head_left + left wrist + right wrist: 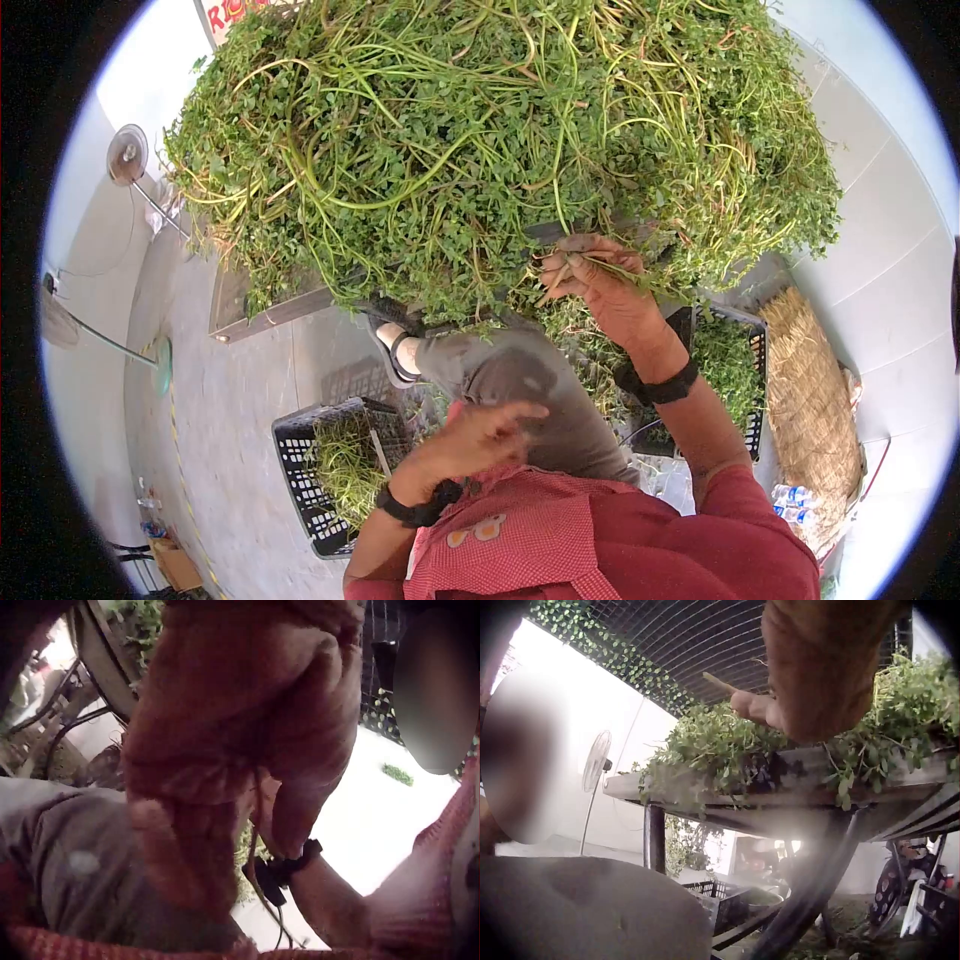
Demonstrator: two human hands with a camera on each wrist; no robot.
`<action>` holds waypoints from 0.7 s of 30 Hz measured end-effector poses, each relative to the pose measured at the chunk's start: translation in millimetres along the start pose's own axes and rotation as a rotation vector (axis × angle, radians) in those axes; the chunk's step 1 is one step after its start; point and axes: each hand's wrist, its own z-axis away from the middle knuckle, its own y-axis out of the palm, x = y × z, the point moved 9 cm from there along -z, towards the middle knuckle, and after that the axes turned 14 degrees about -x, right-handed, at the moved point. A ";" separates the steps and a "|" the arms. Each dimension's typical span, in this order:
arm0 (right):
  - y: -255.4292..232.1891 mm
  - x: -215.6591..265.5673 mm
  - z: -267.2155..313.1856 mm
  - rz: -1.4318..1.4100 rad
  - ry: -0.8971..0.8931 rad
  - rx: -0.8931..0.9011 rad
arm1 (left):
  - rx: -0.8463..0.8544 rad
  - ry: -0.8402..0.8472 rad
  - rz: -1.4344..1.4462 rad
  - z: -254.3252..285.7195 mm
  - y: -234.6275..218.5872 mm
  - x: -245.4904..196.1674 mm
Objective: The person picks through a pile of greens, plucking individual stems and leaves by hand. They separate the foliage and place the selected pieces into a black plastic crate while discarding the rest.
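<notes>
A big heap of green leafy herbs (pixel 480 130) covers a metal table (pixel 270 315). At its near edge my right hand (pixel 590 275) pinches a few green stems (pixel 620 268) between thumb and fingers. The right wrist view has that hand (pixel 810 675) over the herbs (pixel 712 746), with a stem end (pixel 720 684) sticking out of it. My left hand (pixel 485 430) hovers low over my raised grey-trousered knee (pixel 520 375), fingers relaxed and holding nothing I can see. It fills the left wrist view as a blur (pixel 240 735).
A black crate (pixel 300 470) with greens stands on the floor at lower left. Another black crate (pixel 745 330) and a straw bundle (pixel 810 380) are at right. Two standing fans (pixel 128 155) line the left wall. Water bottles (pixel 795 497) lie by the straw.
</notes>
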 end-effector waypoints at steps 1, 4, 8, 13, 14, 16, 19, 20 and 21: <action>2.3 2.5 1.7 -0.017 0.002 0.013 | 0.004 0.109 -0.195 -0.3 11.5 0.2; 11.2 3.8 10.3 -0.058 0.056 0.029 | -0.030 0.200 -0.426 -15.6 15.9 -2.7; 31.5 -8.0 26.1 -0.153 0.241 0.077 | -0.380 0.397 -0.052 -37.1 -18.3 -40.4; 42.8 -18.5 33.0 -0.285 0.319 0.083 | -0.349 0.537 0.045 -44.6 -21.5 -63.6; 41.2 -24.4 40.7 -0.261 0.371 0.026 | -0.421 0.527 0.218 -34.5 -26.7 -69.0; 35.6 -30.3 42.3 -0.235 0.405 -0.021 | -0.487 0.532 0.385 -33.1 -39.5 -75.4; 37.2 -38.5 49.5 -0.025 0.402 0.014 | -0.574 0.496 0.276 -41.0 -64.0 -77.1; 37.4 -40.0 53.4 -0.024 0.396 0.018 | -0.574 0.503 0.274 -44.7 -65.1 -82.2; 35.6 -46.6 57.6 -0.005 0.437 0.013 | -0.565 0.443 0.334 -51.1 -64.7 -81.1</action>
